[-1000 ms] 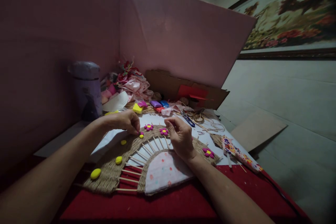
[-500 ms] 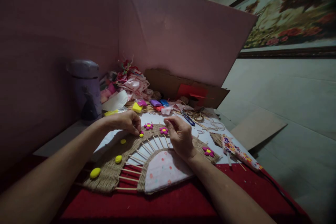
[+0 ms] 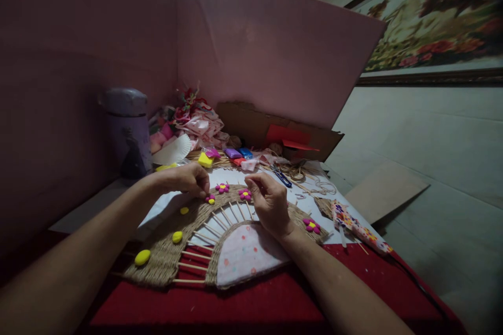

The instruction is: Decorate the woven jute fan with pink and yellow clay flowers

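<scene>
A fan-shaped piece of woven twine on thin sticks (image 3: 161, 261) lies in front of me, with a spotted fabric half-circle (image 3: 251, 251) at its base. Finished magenta clay flowers with yellow centres, such as this flower (image 3: 312, 226), sit along its band. Yellow clay discs (image 3: 142, 257) dot its left part. My left hand (image 3: 192, 180) is closed in a pinch at a magenta clay petal (image 3: 208, 199), beside a yellow centre (image 3: 211, 201). Above the band, my right hand (image 3: 272, 203) has its thumb and forefinger pressed together; anything between them is too small to make out.
A purple bottle (image 3: 129, 136) stands at the left. Behind the fan are clay packets (image 3: 233, 153), scissors (image 3: 282, 177) and a heap of pink fabric (image 3: 202, 125). A flower-patterned glue gun (image 3: 359, 227) with its cord lies at right on the red cloth (image 3: 204, 309).
My left fingers have shifted slightly up and left, so more of the magenta clay beside the yellow centre shows. My right hand has barely moved.
</scene>
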Demonstrator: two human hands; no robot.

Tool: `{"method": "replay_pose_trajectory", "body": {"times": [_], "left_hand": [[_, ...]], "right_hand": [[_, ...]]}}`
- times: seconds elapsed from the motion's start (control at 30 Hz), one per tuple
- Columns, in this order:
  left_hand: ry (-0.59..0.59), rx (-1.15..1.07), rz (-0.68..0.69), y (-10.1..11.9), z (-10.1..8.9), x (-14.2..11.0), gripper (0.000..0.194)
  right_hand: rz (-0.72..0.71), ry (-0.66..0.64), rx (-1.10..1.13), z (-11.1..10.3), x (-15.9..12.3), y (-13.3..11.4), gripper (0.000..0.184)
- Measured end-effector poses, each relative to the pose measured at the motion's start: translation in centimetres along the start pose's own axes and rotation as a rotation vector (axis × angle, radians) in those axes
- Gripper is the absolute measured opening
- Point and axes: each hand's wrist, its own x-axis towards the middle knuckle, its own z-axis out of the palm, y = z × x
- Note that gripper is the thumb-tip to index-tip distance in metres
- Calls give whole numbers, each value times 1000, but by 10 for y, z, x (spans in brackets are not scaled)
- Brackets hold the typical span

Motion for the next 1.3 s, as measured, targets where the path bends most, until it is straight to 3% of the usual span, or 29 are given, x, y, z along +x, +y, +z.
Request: {"method": "replay_pose_trajectory", "body": {"times": [0.47,0.77,1.3], "left_hand": [[-29,67,37,4,2,-2,21],[99,146,34,4,-2,-3,32],[89,257,18,11,4,-4,38]], "right_hand": [[-19,4,-3,0,1,0,12],[-26,-4,-5,0,0,0,12],[-34,-5,-12,0,0,0,13]]}}
